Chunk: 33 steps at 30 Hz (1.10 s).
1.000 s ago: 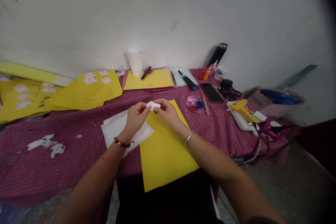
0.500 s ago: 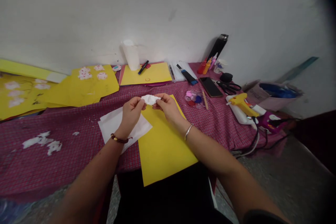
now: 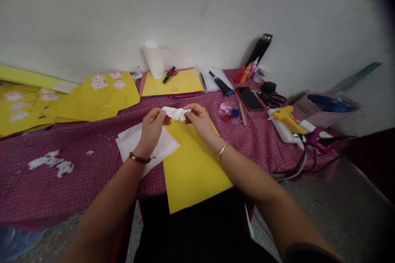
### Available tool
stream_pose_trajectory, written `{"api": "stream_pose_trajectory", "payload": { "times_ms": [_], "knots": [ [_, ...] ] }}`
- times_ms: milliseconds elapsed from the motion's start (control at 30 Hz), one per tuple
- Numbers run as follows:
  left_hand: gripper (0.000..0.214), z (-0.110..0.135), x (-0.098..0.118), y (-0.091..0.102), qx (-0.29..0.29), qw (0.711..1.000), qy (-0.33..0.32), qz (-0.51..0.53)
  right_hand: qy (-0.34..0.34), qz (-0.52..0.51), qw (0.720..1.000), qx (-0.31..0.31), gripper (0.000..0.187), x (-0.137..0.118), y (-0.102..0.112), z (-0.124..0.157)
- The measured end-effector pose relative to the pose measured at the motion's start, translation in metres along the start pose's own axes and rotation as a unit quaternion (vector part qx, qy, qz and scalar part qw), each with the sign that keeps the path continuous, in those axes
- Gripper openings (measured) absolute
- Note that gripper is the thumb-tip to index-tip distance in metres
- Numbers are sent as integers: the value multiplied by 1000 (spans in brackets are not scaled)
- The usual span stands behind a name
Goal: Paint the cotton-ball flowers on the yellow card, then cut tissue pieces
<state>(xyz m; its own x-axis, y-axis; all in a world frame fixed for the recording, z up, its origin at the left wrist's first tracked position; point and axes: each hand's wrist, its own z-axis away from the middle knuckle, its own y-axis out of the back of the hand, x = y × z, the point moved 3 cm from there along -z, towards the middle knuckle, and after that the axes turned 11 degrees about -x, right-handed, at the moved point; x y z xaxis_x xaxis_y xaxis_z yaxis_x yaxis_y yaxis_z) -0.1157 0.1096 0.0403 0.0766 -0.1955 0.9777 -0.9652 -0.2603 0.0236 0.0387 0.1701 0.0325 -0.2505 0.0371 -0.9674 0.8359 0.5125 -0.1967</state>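
— Left hand [image 3: 153,125] and right hand [image 3: 199,120], both raised over the far end of the yellow sheet [image 3: 194,168]. Between them, a white piece [image 3: 174,113], held out sideways. How do you note the fingers?

— Pinching, thumb against fingers, one hand at each end. The piece is crumpled, ragged toward the right hand. Tissue or cotton, I can't tell from where I stand. It seems to hang above the sheet rather than lie on it.

— Which step, in your view?

— Shaping by fingertip, I'd say. Nothing laid down or fixed so far. Similar torn scraps [image 3: 51,162] lie well to the left of the yellow sheet, on the checked cloth [image 3: 101,168].

— Closer by?

— White papers [image 3: 165,144] just left of the yellow sheet, one corner over its edge. To the right of it, a paint palette [image 3: 228,113] with a wooden stick [image 3: 242,114] just beside. Neither hand touches those.

— And the next move, what does it call for?

— Light, even grip, by my judgement. The stuff looks soft; a hard tug outward could part it near the ragged end. Any setting-down would want both ends lowered together, or the middle may fold under itself.
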Motion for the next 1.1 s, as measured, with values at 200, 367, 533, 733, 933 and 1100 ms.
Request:
{"api": "stream_pose_trajectory", "payload": {
  "times_ms": [200, 367, 533, 733, 933, 1100],
  "knots": [
    [30, -1, -3, -8, -71, 981, 63, 166, 25, 30, 999, -15, 9, -5, -3, 2],
    [34, 4, -6, -14, -125, 979, 105, 125, 44, 39, 998, -16, 10, -6, -5, 4],
    [23, 2, -7, -10, -76, 988, 89, 98, 38, 22, 998, -51, 30, -7, -5, 4],
    [15, 2, -4, -9, -61, 996, 41, 47, 34, -6, 990, -134, 60, -8, -15, 6],
    [14, 3, -4, -7, -69, 997, 24, 36, 10, 3, 997, -81, 52, 1, -11, 3],
    [21, -2, 1, -4, -16, 985, 14, 170, -25, -44, 996, -68, 42, 4, -10, 0]
  ]
}}
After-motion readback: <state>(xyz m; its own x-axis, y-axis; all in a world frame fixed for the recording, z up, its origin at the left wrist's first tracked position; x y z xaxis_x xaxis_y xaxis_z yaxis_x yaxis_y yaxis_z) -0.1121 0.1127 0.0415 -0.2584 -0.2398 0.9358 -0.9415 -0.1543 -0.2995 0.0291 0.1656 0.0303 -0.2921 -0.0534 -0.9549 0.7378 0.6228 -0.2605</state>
